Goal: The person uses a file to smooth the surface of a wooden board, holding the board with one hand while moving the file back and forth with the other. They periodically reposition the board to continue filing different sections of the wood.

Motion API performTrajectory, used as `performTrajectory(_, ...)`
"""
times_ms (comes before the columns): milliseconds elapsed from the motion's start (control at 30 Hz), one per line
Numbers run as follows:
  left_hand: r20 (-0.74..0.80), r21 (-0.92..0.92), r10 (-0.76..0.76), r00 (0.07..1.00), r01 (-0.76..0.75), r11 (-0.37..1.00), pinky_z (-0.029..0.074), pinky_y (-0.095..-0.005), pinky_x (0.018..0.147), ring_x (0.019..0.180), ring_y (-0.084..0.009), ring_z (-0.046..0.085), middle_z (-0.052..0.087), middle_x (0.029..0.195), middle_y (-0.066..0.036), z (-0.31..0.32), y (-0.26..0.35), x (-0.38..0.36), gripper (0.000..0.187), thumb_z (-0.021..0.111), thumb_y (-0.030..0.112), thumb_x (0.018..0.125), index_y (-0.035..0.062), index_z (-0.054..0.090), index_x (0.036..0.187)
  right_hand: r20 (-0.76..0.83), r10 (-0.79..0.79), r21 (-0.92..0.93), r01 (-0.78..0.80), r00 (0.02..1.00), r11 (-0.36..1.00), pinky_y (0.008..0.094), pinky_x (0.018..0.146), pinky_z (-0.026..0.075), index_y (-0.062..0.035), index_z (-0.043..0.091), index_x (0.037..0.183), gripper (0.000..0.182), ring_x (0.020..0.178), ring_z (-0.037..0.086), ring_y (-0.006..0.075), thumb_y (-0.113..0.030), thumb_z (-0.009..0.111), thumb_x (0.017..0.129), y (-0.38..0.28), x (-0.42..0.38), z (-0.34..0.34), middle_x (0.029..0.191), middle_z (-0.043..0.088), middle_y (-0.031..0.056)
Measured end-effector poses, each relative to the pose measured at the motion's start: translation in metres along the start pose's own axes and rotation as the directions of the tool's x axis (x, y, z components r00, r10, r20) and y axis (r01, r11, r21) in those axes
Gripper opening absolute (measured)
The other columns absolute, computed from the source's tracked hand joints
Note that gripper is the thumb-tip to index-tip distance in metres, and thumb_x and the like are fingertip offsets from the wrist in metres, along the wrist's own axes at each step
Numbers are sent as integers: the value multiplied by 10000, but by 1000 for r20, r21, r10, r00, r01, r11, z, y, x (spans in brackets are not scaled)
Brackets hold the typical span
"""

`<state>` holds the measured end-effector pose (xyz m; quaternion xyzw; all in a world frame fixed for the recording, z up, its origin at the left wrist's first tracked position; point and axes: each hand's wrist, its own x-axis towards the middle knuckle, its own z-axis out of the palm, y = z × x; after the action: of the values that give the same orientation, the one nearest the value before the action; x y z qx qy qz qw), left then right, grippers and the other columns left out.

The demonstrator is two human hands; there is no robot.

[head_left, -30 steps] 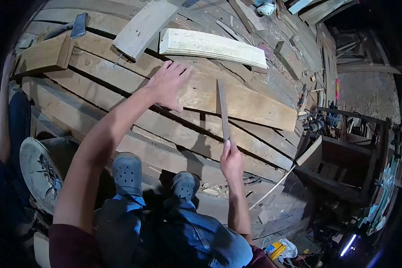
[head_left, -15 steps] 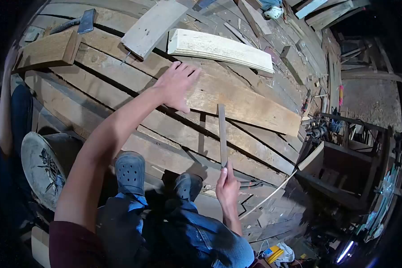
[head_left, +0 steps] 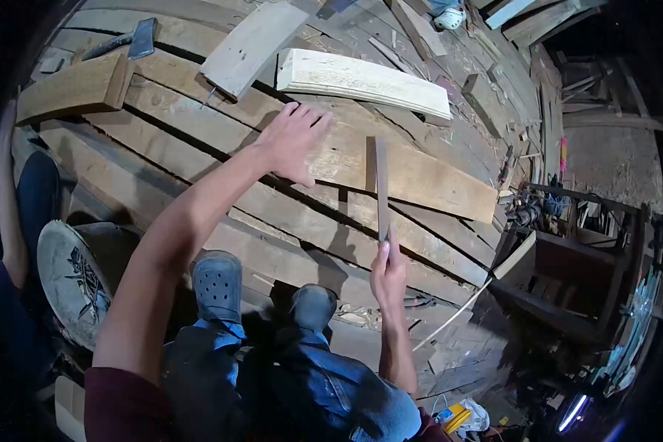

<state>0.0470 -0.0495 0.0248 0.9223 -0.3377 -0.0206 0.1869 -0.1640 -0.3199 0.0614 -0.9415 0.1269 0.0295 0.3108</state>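
My left hand (head_left: 295, 141) lies with its fingers spread over the left end of a tan wooden board (head_left: 427, 177), its thumb down by the near edge. In my right hand (head_left: 389, 278) is a long, flat metal bar that looks like a flat file (head_left: 382, 188), gripped at its near end and pointing away from me. The far part of the file overlaps the board, and its shadow falls on the wood just left of it. Beyond the board lies a pale, cream-coloured wooden block (head_left: 361, 82).
A hatchet (head_left: 141, 38) and a thick wooden block (head_left: 70, 92) lie at the upper left. A bucket (head_left: 48, 250) of nails stands left of my feet, beside another person's arm (head_left: 9, 199). A wooden box (head_left: 567, 276) stands at the right. Gaps run between the floor planks.
My right hand has pushed the file forward and slightly right, so more of it reaches over the board. My left hand stays in place on the board.
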Motion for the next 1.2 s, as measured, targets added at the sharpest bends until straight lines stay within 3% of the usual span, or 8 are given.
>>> performTrajectory(67, -3, 41, 9, 1000, -9, 999, 306, -461, 1129, 1309, -346, 437, 481, 1374, -211, 3, -2, -1, 1284, 873, 591, 504, -76, 359, 1474, -21, -10, 4, 10, 1000, 1000, 404, 605, 525, -113, 453, 1514, 459, 659, 703, 271, -226, 457, 1069, 12, -23, 6, 864, 709, 215)
performTrajectory(133, 20, 39, 6, 1000, -7, 999, 300, -458, 1138, 1312, -345, 434, 477, 1379, -211, -1, -1, -1, 1290, 867, 602, 509, -77, 353, 1478, 121, 185, -64, -178, 975, 982, 398, 580, 532, -110, 435, 1523, 475, 633, 706, 305, -204, 478, 1060, -3, -46, -2, 906, 725, 191)
performTrajectory(500, -4, -39, 1, 1000, -1, 999, 312, -464, 1121, 1280, -368, 449, 489, 1350, -226, -4, 0, 0, 1258, 875, 533, 469, -59, 366, 1455, 207, -35, 39, 27, 978, 999, 448, 539, 519, -57, 376, 1543, 563, 606, 684, 384, -90, 549, 1009, -13, -79, 32, 782, 684, 250)
performTrajectory(700, -348, -175, -88, 934, 27, 984, 367, -485, 1098, 1315, -382, 446, 474, 1414, -210, -7, -22, -19, 1054, 840, 518, 676, -14, 407, 1475, 176, -170, -54, 182, 970, 982, 451, 486, 489, -23, 404, 1519, 541, 503, 633, 375, -88, 550, 1002, -37, -33, 28, 603, 601, 241)
performTrajectory(833, -413, -275, -183, 892, 70, 959, 425, -460, 1052, 1248, -382, 518, 491, 1386, -217, -12, -39, -43, 879, 819, 418, 773, -16, 456, 1446, 132, -189, -9, 192, 973, 981, 411, 501, 482, -73, 427, 1520, 514, 497, 624, 344, -109, 533, 1018, -55, 13, 30, 613, 595, 225)
performTrajectory(933, -314, -338, -268, 911, 157, 928, 434, -453, 1051, 1255, -364, 523, 494, 1384, -212, -17, -35, -64, 872, 827, 411, 773, -6, 463, 1446, 143, -102, 97, 89, 984, 991, 399, 517, 492, -97, 440, 1518, 497, 522, 641, 348, -117, 523, 1028, -59, 21, 26, 649, 609, 234)
performTrajectory(1067, -212, -446, -377, 901, 254, 858, 472, -411, 1025, 1219, -324, 573, 521, 1364, -196, -4, -24, -104, 817, 827, 330, 799, 10, 463, 1457, 95, -189, 95, 180, 977, 979, 404, 530, 507, -130, 406, 1545, 526, 567, 678, 343, -117, 524, 1033, -44, -18, 26, 679, 633, 236)
performTrajectory(1200, -101, -561, -392, 914, 273, 781, 485, -398, 1008, 1154, -283, 614, 588, 1287, -166, -7, -14, -129, 809, 833, 289, 797, 3, 462, 1457, 139, -197, 91, 186, 971, 978, 438, 524, 519, -57, 427, 1520, 562, 606, 688, 368, -54, 582, 980, -21, -76, 30, 755, 679, 242)
